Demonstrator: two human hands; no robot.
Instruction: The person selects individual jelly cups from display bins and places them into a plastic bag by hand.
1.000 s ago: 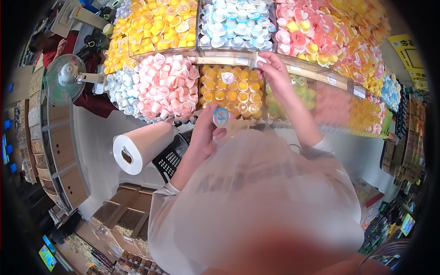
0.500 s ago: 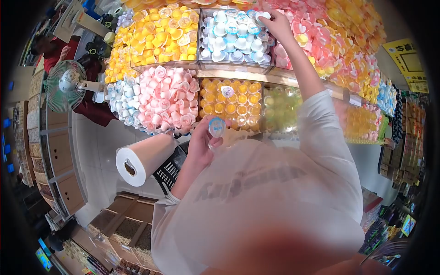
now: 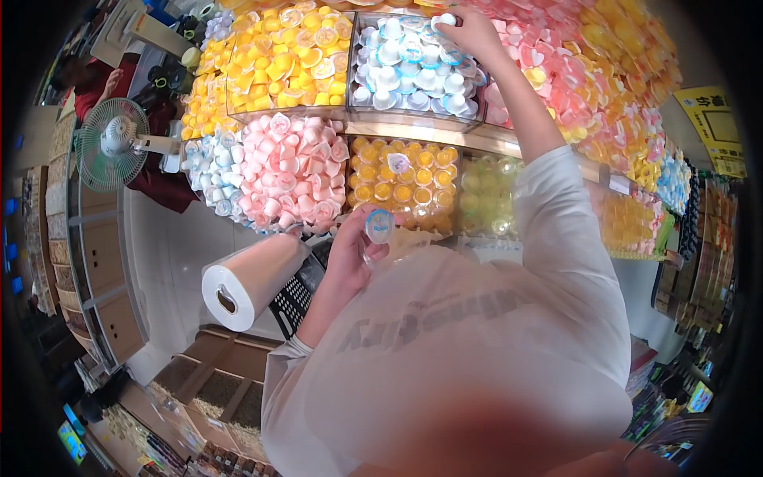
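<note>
My left hand [image 3: 348, 253] is in front of my chest, its fingers closed on a jelly cup [image 3: 380, 227] with a clear, blue-printed lid facing up. Something clear hangs below that cup, too faint to name. My right hand [image 3: 474, 36] reaches to the far side of a clear bin [image 3: 417, 118] heaped with white and blue jelly cups [image 3: 413, 67]. Between its thumb and fingers is a white jelly cup [image 3: 446, 21], pinched at the top of the heap.
Yellow cups [image 3: 290, 60] fill the bin to the left; pink cups [image 3: 290, 171] and orange cups [image 3: 403, 176] lie nearer. A plastic bag roll [image 3: 250, 274] stands at my left above a black basket [image 3: 290, 302]. Beyond are a fan [image 3: 118, 143] and a person in dark red [image 3: 99, 87].
My right hand has shifted slightly left and farther away over the white cups, still pinching one. My left hand keeps its cup in nearly the same place, its lid tilted a little differently.
</note>
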